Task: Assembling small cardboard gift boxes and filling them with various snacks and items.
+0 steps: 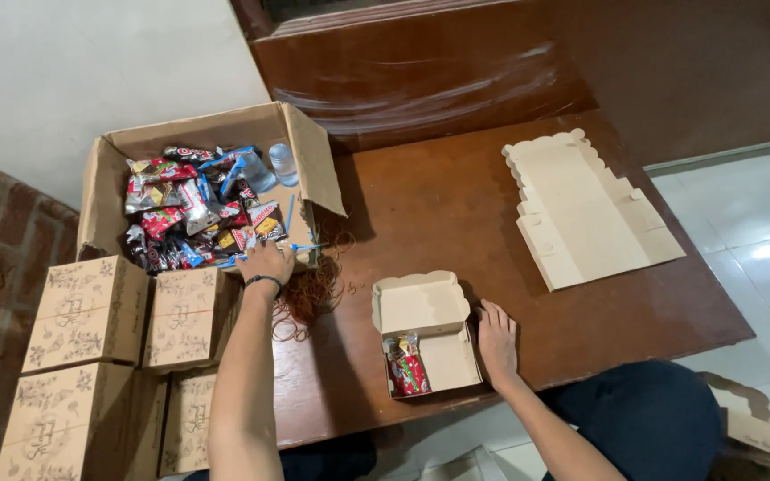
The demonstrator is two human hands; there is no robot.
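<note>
our left hand (pixel 265 261) reaches into the near edge of the carton (pixel 100 191), fingers curled down over the snacks (pixel 191 209) — whether they have closed on a packet or only rest on the heap, we cannot tell, since the back of the hand hides the fingertips. the carton sits at the table's (pixel 456 205) far left corner, flaps open, with small water bottles (pixel 283 163) along its far side. our right hand (pixel 497 341) lies flat and open on the table, holding nothing, its thumb side touching the right wall of the small box (pixel 428 343).

the relation that matters — the small box lies to the right of the left hand and nearer to us, well apart from the carton, with a tangle of rubber bands (pixel 314 289) on the table between them. the right hand is by far the nearer to the box; the left is the only one at the snacks. the box runs lengthwise away from us, its lid (pixel 419 301) hinged back on the far end, so its open mouth faces up. one red packet (pixel 407 370) already lies in its near left corner; the rest of its floor shows bare.

a flat box blank (pixel 585 209) lies far right on the table. closed patterned boxes (pixel 91 312) stand stacked at the left, below the carton.
</note>
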